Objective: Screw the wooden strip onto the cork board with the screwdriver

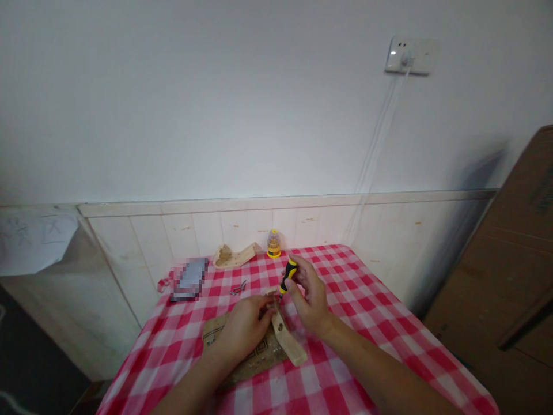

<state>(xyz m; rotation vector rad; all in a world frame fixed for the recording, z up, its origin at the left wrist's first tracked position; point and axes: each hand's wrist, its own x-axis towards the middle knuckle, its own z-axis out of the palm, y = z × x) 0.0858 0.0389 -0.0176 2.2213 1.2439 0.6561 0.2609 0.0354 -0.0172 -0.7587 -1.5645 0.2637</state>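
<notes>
Head view. Your right hand is clamped around a screwdriver with a yellow and black handle. It is held nearly upright, tilted a little, with the tip pointing down at the top end of a wooden strip.

Your left hand lies palm down with its fingers curled tight onto that same top end, pinning it. The exact contact point is too small to make out.

The wooden strip lies at a slant between your two hands. Its lower end points toward you and to the right, and a dark hole shows near the middle. Part of it rests on a brown mat, which sits under your left hand at the near middle of the table. A red and white checked cloth covers the table.

- Loose screws lie just beyond your left hand.
- A curved wooden piece lies at the far edge.
- A small yellow bit holder stands upright just beside it, to the right.
- A dark blurred flat item sits at the far left corner.
- A wall socket is high on the right, with a thin cable hanging down from it.
- A brown cardboard box stands on the right.
</notes>
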